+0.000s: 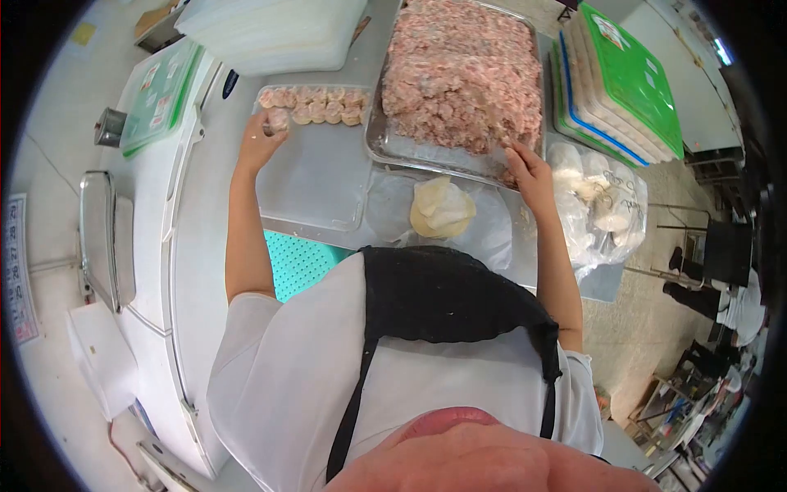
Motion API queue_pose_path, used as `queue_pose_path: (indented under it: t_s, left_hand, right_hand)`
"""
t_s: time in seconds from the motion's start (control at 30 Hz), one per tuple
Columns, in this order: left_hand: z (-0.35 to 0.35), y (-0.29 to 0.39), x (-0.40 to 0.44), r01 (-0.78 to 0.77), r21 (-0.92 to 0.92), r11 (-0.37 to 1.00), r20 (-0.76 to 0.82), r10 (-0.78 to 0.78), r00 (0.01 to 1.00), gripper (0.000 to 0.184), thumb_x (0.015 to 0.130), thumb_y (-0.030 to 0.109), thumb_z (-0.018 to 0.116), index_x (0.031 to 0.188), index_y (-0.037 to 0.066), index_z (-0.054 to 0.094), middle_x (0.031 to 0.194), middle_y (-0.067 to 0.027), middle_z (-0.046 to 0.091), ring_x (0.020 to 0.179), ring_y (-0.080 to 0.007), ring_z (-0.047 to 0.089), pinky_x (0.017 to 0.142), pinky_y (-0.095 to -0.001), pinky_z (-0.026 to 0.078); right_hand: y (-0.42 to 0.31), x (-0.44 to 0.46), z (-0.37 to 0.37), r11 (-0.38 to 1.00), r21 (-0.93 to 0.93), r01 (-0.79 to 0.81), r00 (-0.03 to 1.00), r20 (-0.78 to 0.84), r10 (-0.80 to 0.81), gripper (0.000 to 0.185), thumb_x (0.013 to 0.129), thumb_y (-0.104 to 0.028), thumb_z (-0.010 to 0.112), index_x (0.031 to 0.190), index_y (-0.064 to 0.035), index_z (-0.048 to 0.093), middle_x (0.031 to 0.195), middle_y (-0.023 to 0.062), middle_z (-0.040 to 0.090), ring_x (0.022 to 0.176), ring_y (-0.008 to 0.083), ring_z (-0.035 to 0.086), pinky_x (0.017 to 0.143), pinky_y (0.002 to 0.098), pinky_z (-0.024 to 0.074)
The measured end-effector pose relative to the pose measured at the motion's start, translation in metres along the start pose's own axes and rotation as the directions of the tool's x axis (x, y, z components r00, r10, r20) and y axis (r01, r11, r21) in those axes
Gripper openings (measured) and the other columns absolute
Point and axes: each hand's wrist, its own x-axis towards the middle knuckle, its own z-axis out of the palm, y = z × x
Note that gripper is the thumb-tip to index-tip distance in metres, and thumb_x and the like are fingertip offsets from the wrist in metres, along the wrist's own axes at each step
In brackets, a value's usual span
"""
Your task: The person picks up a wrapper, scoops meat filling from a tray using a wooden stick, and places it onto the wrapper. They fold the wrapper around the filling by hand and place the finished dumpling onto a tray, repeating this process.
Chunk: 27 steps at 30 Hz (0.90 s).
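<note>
My left hand has its fingers closed round a dumpling at the left side of a shallow plastic tray. Rows of open-topped, meat-filled dumplings line that tray's far end. My right hand is closed at the near right corner of a metal tray; what its fingers grip is too unclear to name. Pink minced meat is heaped in the metal tray. Between my arms, a stack of round, pale dough wrappers rests on a plastic sheet.
Stacked containers with a green lid stand at the right. Below them lies a plastic bag of white bundles. A white plastic container is at the far left, near a green-rimmed lid. A turquoise perforated stool sits under the table edge.
</note>
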Motion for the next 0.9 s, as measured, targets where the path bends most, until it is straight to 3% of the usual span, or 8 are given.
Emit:
queue_pose_path:
  t_s: [0.13,0.2,0.33,0.4,0.63,0.7,0.83,0.9]
  left_hand:
    - [0.010,-0.035,0.001,-0.020,0.110,0.994,-0.113,0.033,0.993,0.059,0.076,0.022,0.075,0.127,0.009,0.051,0.110,-0.0159,0.062,0.094,-0.0257,0.063,0.082,-0.0364,0.050]
    - [0.023,-0.025,0.005,0.151,0.068,0.986,-0.195,-0.136,0.971,0.069,0.077,0.020,0.073,0.137,0.013,0.042,0.109,-0.0171,0.063,0.090,-0.0278,0.063,0.082,-0.0377,0.049]
    - [0.035,-0.009,0.015,0.186,-0.014,0.982,-0.143,-0.186,0.972,0.080,0.077,0.014,0.071,0.145,0.016,0.029,0.098,-0.0160,0.063,0.084,-0.0272,0.063,0.077,-0.0385,0.049]
    - [0.041,-0.009,0.022,0.159,0.069,0.985,-0.088,-0.153,0.984,0.086,0.078,0.012,0.069,0.148,0.017,0.019,0.100,-0.0182,0.064,0.084,-0.0312,0.063,0.077,-0.0404,0.048]
    - [0.045,-0.028,0.040,-0.011,0.001,1.000,-0.058,0.011,0.998,0.083,0.077,0.008,0.067,0.147,0.016,0.024,0.105,-0.0200,0.063,0.082,-0.0340,0.061,0.077,-0.0410,0.048]
    - [0.046,-0.030,0.040,-0.041,-0.008,0.999,-0.016,0.041,0.999,0.080,0.076,0.007,0.066,0.146,0.014,0.027,0.109,-0.0200,0.063,0.082,-0.0321,0.061,0.078,-0.0403,0.048]
    - [0.038,-0.035,0.030,-0.461,0.182,0.869,-0.110,0.484,0.868,0.071,0.077,0.005,0.064,0.142,0.012,0.036,0.129,-0.0165,0.053,0.110,-0.0273,0.056,0.086,-0.0377,0.049]
    - [0.026,0.001,0.007,-0.403,0.180,0.897,-0.108,0.425,0.899,0.067,0.078,0.005,0.064,0.139,0.012,0.039,0.131,-0.0157,0.051,0.115,-0.0265,0.053,0.086,-0.0367,0.049]
  right_hand:
    - [0.002,0.001,0.000,0.992,0.117,-0.044,0.997,-0.055,0.051,0.030,0.091,-0.021,0.062,0.113,0.0010,0.064,0.097,0.0037,0.067,0.087,0.0092,0.058,0.078,0.0235,0.0464]
    - [0.001,0.001,0.001,0.973,0.202,-0.112,0.992,-0.040,0.122,0.030,0.092,-0.021,0.061,0.113,0.0007,0.064,0.090,0.0007,0.064,0.078,0.0069,0.056,0.070,0.0221,0.0462]
    - [-0.003,0.000,0.004,0.978,0.178,-0.111,0.990,-0.070,0.125,0.029,0.092,-0.020,0.061,0.113,0.0000,0.064,0.084,-0.0022,0.061,0.072,0.0047,0.053,0.064,0.0208,0.0442]
    - [-0.003,0.001,0.004,0.982,0.173,-0.079,0.992,-0.088,0.096,0.029,0.092,-0.020,0.061,0.112,0.0003,0.064,0.081,-0.0026,0.059,0.071,0.0045,0.052,0.063,0.0206,0.0430]
    - [-0.004,0.003,0.007,0.976,0.189,-0.106,0.991,-0.058,0.119,0.028,0.091,-0.017,0.062,0.114,0.0004,0.063,0.082,-0.0031,0.058,0.071,0.0045,0.049,0.064,0.0202,0.0428]
    - [-0.012,0.002,0.002,0.994,0.027,-0.102,0.995,-0.006,0.103,0.030,0.091,-0.019,0.061,0.114,0.0008,0.062,0.082,0.0013,0.063,0.072,0.0104,0.056,0.067,0.0256,0.0459]
    - [-0.027,0.004,-0.035,0.952,-0.305,0.022,0.998,0.064,-0.003,0.030,0.091,-0.022,0.058,0.111,-0.0013,0.063,0.084,0.0122,0.066,0.075,0.0250,0.063,0.070,0.0353,0.0486]
    - [-0.054,0.007,-0.068,0.660,-0.708,0.251,0.960,0.268,-0.078,0.029,0.090,-0.027,0.057,0.106,-0.0042,0.066,0.089,0.0198,0.064,0.082,0.0366,0.062,0.074,0.0441,0.0477]
